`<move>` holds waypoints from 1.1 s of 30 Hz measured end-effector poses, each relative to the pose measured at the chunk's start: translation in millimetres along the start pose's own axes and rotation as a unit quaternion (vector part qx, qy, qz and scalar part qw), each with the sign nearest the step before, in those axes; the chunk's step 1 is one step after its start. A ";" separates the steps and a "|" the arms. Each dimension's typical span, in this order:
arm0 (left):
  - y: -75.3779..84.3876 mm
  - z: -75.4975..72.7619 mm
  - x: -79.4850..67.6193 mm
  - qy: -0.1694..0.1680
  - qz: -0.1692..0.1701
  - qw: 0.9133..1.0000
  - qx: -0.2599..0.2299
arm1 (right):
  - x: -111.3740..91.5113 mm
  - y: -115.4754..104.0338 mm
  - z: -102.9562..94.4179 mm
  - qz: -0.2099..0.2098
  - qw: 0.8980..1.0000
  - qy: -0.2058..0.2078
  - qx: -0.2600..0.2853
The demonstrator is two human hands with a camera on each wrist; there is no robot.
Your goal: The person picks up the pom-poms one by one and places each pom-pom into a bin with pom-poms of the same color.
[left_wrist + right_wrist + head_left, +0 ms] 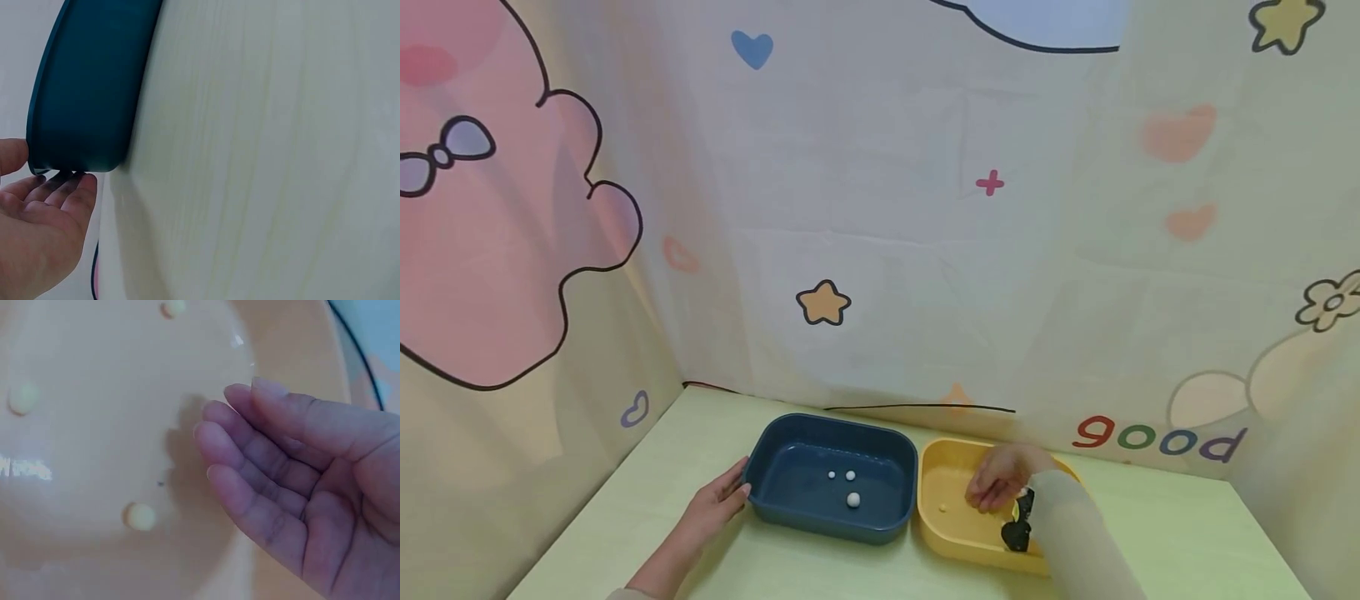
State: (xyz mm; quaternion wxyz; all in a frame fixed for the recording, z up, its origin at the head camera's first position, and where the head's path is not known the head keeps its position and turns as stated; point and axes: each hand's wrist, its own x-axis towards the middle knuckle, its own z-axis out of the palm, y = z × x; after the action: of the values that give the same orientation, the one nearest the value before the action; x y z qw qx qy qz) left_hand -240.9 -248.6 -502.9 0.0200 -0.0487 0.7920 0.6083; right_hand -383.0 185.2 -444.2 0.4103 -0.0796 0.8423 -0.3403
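My left hand (718,506) holds the left end of a dark blue basin (820,527). In the left wrist view its thumb lies at the rim and its fingers touch the end wall below. Three white balls (853,500) of differing size sit apart on the basin's floor. Over the yellow basin (951,546) hovers my right hand (1000,479), fingers loosely bent, nothing seen in them. The right wrist view shows three small pale yellow balls (141,516) scattered on that basin's floor, beside and beyond the fingertips.
The basins stand side by side, nearly touching, on a pale green table (1180,533). A black device (1017,533) sits at my right wrist, overlapping the yellow basin. Behind the table hangs a printed curtain (895,333), with more fabric at both sides.
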 end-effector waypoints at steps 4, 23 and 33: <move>0.3 2.0 1.3 -0.003 -0.003 1.000 -0.003 | -13.9 -0.5 -3.5 -0.028 0.999 0.030 0.019; 3.2 0.4 0.0 -0.010 -0.007 1.000 0.008 | -80.1 -7.9 50.4 -0.223 0.944 0.160 0.184; 1.8 0.6 1.0 -0.011 -0.011 1.000 0.010 | -84.7 -3.6 119.9 -0.227 0.931 0.152 0.242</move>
State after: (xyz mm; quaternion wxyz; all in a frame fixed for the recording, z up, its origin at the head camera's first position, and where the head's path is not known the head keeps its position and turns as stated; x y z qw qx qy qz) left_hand -242.1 -247.7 -501.4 0.0358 -0.0506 0.7974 0.6002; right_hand -239.1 156.6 -439.8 0.1963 -0.1141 0.7463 -0.6257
